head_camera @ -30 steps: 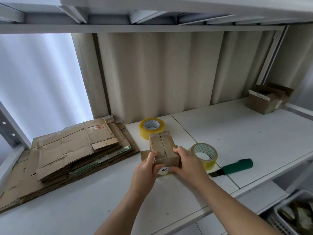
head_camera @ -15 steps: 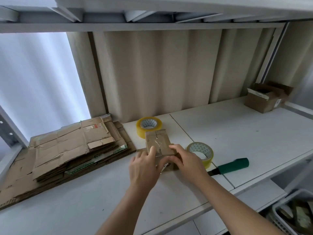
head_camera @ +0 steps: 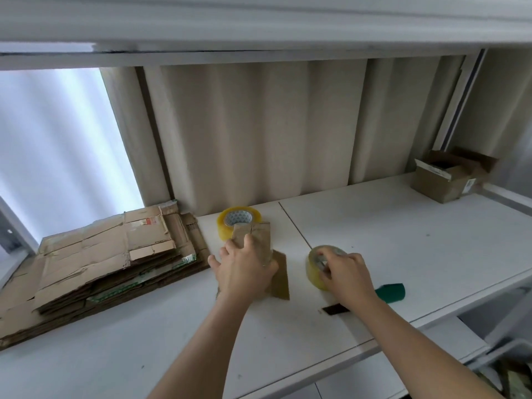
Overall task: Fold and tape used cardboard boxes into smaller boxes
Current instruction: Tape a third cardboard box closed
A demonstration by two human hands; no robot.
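Left hand (head_camera: 244,273) grips small box (head_camera: 257,237); right hand (head_camera: 345,273) grips tape roll (head_camera: 316,266) just beside.

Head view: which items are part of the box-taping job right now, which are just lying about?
In use:
small box, held by left hand
tape roll, gripped by right hand

Lying about:
second tape roll
flat cardboard stack
green-handled knife
open box

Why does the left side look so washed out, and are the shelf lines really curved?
Head view: bright backlight blows out the left, leaving the flattened cardboard stack dimmer; the wide-angle lens bows the upper shelf edge; both the left hand and right hand look slightly soft.
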